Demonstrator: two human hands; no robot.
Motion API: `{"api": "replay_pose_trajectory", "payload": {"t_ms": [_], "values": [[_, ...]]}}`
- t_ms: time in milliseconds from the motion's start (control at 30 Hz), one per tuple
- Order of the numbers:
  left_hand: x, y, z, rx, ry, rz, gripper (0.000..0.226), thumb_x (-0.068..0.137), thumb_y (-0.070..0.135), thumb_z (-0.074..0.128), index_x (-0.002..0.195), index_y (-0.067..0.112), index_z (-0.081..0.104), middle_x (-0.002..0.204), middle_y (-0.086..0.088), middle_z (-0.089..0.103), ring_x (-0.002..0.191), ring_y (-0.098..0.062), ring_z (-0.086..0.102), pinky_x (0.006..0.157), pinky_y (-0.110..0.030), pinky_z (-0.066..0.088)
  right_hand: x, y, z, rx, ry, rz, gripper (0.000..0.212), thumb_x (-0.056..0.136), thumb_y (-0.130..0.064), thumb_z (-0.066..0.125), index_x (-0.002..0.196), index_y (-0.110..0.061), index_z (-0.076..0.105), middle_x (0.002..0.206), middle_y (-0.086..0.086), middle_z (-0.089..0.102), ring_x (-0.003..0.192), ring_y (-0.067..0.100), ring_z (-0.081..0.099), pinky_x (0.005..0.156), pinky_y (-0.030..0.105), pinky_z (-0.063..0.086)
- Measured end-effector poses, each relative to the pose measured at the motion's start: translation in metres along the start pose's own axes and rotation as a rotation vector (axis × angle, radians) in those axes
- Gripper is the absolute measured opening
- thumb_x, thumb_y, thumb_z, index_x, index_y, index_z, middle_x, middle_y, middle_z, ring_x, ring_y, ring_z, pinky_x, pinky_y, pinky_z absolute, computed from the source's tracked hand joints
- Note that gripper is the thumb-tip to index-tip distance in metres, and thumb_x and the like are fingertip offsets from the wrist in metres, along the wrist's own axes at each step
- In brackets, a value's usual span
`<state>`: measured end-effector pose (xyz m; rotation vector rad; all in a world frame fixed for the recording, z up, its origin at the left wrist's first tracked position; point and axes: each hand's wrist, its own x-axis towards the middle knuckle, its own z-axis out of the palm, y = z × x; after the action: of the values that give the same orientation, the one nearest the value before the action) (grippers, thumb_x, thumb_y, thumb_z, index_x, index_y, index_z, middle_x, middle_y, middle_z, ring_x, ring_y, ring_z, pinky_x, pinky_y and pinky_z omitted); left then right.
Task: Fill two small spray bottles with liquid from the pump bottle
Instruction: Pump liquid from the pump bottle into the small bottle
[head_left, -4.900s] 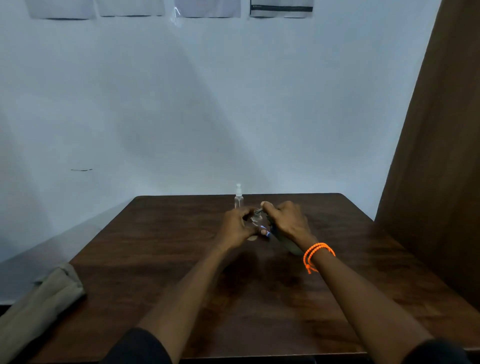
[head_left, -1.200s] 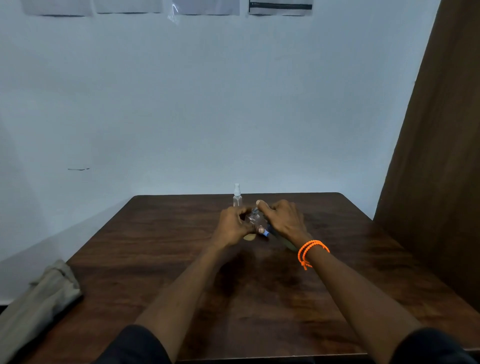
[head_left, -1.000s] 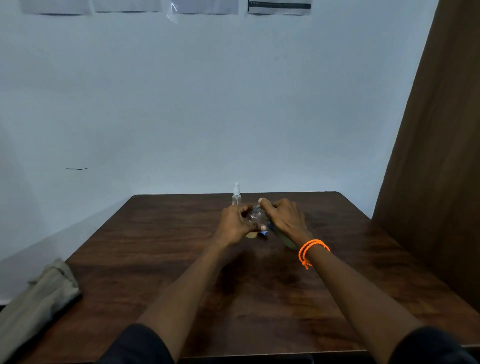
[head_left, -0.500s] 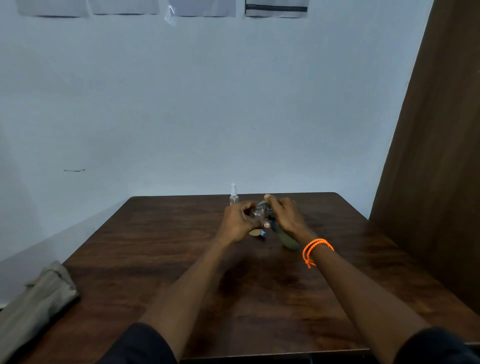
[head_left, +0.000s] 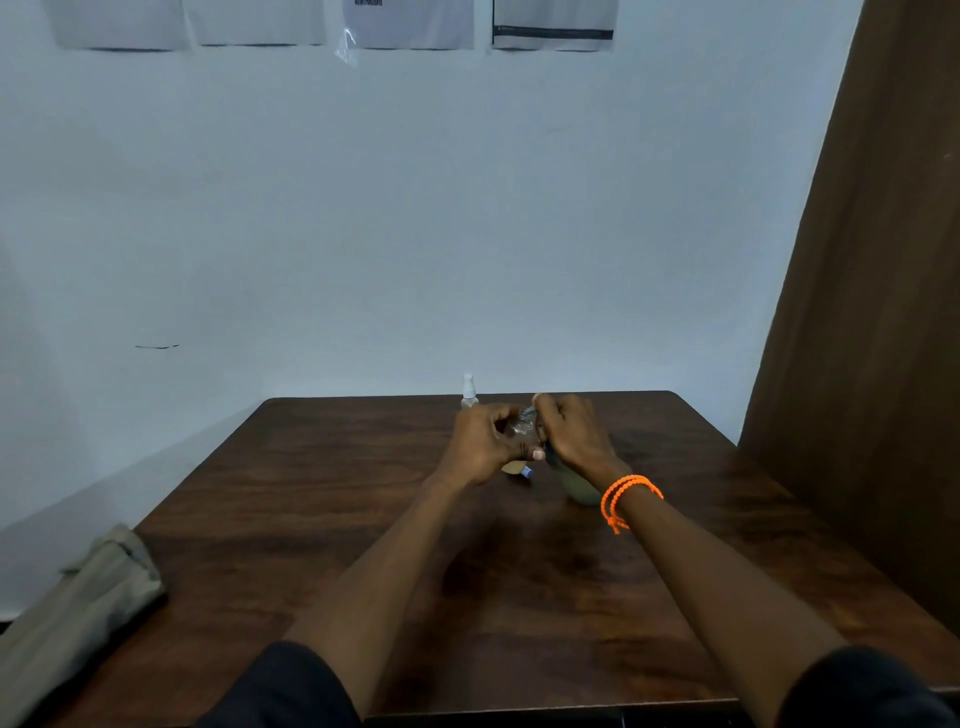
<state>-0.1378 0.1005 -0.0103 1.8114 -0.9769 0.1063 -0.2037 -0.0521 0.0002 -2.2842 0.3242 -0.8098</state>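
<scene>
From the head camera, both arms reach out over the dark wooden counter (head_left: 311, 519). The left hand (head_left: 480, 441) curls around a small clear spray bottle (head_left: 521, 431), holding it above the counter. The right hand (head_left: 574, 434), an orange bracelet (head_left: 626, 499) on its wrist, grips the olive pump bottle (head_left: 579, 486), thumb up at its nozzle, which meets the small bottle's mouth. A second spray bottle (head_left: 468, 393) with a white top stands upright just behind the left hand, near the far edge. A folded khaki cloth (head_left: 72, 608) lies at the near-left corner.
</scene>
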Motion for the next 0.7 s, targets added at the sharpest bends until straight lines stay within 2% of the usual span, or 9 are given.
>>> {"api": "replay_pose_trajectory", "payload": {"t_ms": [133, 200, 267, 367, 433, 567, 633, 700], "values": [[-0.002, -0.005, -0.001, 0.026, -0.005, 0.000, 0.041, 0.064, 0.022, 0.098, 0.098, 0.011, 0.078, 0.080, 0.001, 0.074, 0.070, -0.005, 0.059, 0.062, -0.020, 0.046, 0.000, -0.003, 0.002, -0.045, -0.005, -0.067, 0.054, 0.090, -0.044, 0.036, 0.062, 0.000, 0.049, 0.052, 0.011, 0.056, 0.062, 0.038, 0.056, 0.062, 0.054, 0.047], [-0.004, -0.006, -0.002, 0.006, 0.003, -0.004, 0.041, 0.063, 0.022, 0.098, 0.097, 0.013, 0.078, 0.078, 0.007, 0.072, 0.067, 0.002, 0.058, 0.061, -0.013, 0.044, 0.003, 0.000, 0.005, -0.026, -0.005, -0.069, 0.056, 0.092, -0.046, 0.037, 0.062, -0.001, 0.049, 0.053, 0.013, 0.057, 0.062, 0.039, 0.056, 0.063, 0.054, 0.049], [-0.004, -0.005, -0.003, -0.030, 0.021, -0.009, 0.037, 0.063, 0.021, 0.098, 0.093, 0.013, 0.077, 0.078, 0.008, 0.073, 0.065, 0.005, 0.057, 0.060, -0.011, 0.043, 0.007, 0.005, 0.010, 0.013, 0.014, -0.058, 0.060, 0.098, -0.051, 0.044, 0.056, -0.009, 0.053, 0.051, 0.007, 0.058, 0.058, 0.032, 0.058, 0.064, 0.051, 0.050], [-0.004, -0.001, -0.006, -0.065, 0.027, -0.017, 0.031, 0.065, 0.021, 0.097, 0.087, 0.014, 0.076, 0.077, 0.001, 0.074, 0.066, -0.004, 0.057, 0.059, -0.016, 0.044, 0.005, 0.008, 0.012, 0.111, 0.031, -0.017, 0.058, 0.102, -0.058, 0.056, 0.052, -0.030, 0.062, 0.052, -0.001, 0.063, 0.059, 0.021, 0.062, 0.068, 0.045, 0.052], [-0.004, 0.000, -0.007, -0.055, 0.025, -0.009, 0.031, 0.066, 0.023, 0.097, 0.088, 0.013, 0.077, 0.078, -0.004, 0.075, 0.067, -0.008, 0.057, 0.059, -0.020, 0.045, 0.000, 0.008, 0.011, 0.143, 0.028, 0.013, 0.059, 0.102, -0.064, 0.056, 0.051, -0.036, 0.066, 0.052, 0.000, 0.065, 0.060, 0.017, 0.065, 0.070, 0.042, 0.052], [-0.005, -0.001, -0.005, -0.022, 0.033, 0.003, 0.035, 0.065, 0.027, 0.097, 0.090, 0.013, 0.078, 0.079, -0.002, 0.076, 0.069, -0.010, 0.062, 0.063, -0.030, 0.049, -0.005, 0.011, 0.008, 0.201, -0.041, 0.114, 0.080, 0.097, -0.076, 0.052, 0.035, -0.025, 0.056, 0.042, -0.003, 0.055, 0.052, 0.015, 0.054, 0.068, 0.041, 0.045], [-0.005, -0.002, -0.005, -0.017, 0.028, -0.001, 0.036, 0.064, 0.027, 0.097, 0.092, 0.015, 0.078, 0.080, 0.001, 0.076, 0.071, -0.011, 0.066, 0.064, -0.027, 0.049, -0.005, 0.011, 0.006, 0.198, -0.063, 0.129, 0.081, 0.095, -0.076, 0.053, 0.034, -0.023, 0.052, 0.040, -0.003, 0.051, 0.050, 0.017, 0.051, 0.067, 0.042, 0.043], [-0.006, 0.000, -0.006, -0.011, 0.020, 0.007, 0.036, 0.064, 0.025, 0.097, 0.093, 0.015, 0.079, 0.080, 0.004, 0.076, 0.071, -0.005, 0.064, 0.062, -0.018, 0.047, -0.002, 0.011, 0.006, 0.183, -0.057, 0.116, 0.078, 0.100, -0.066, 0.055, 0.035, -0.023, 0.052, 0.038, -0.006, 0.049, 0.047, 0.014, 0.047, 0.064, 0.040, 0.040]]}}
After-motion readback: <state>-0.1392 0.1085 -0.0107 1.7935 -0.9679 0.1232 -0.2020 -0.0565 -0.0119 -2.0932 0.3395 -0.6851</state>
